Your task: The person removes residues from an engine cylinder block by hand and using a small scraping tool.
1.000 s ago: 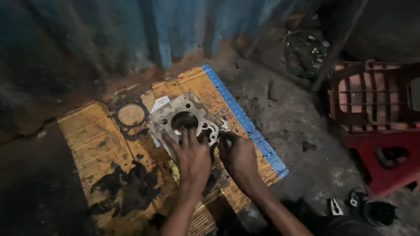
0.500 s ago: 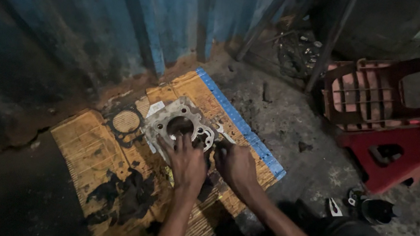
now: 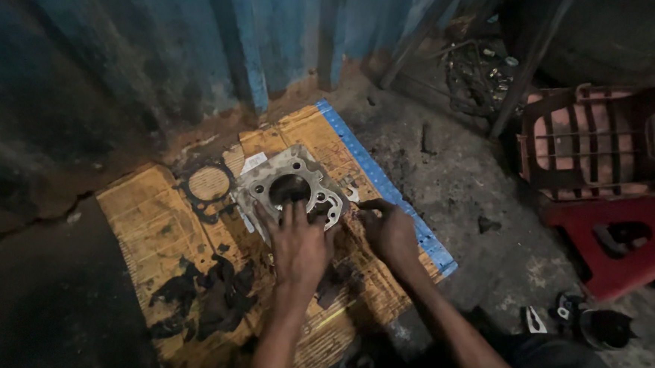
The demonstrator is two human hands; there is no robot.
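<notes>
Metal engine block (image 3: 286,186): grey, dull, roughly square with lobed corners, one big round bore in the middle, smaller holes around the rim. Lies flat, face up, on oil-stained cardboard on the floor, close to the blue wall. Black ring-shaped gasket (image 3: 208,184) lies flat just beside its left edge.

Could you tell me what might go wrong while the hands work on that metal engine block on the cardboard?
1. The left hand presses on the near edge of the grey metal cylinder block with a round bore; it could slip on the oil-stained yellow cardboard sheet.
2. The thin black ring-shaped gasket beside it might get bent.
3. The right hand works in dim light, so small parts could get lost.
</notes>
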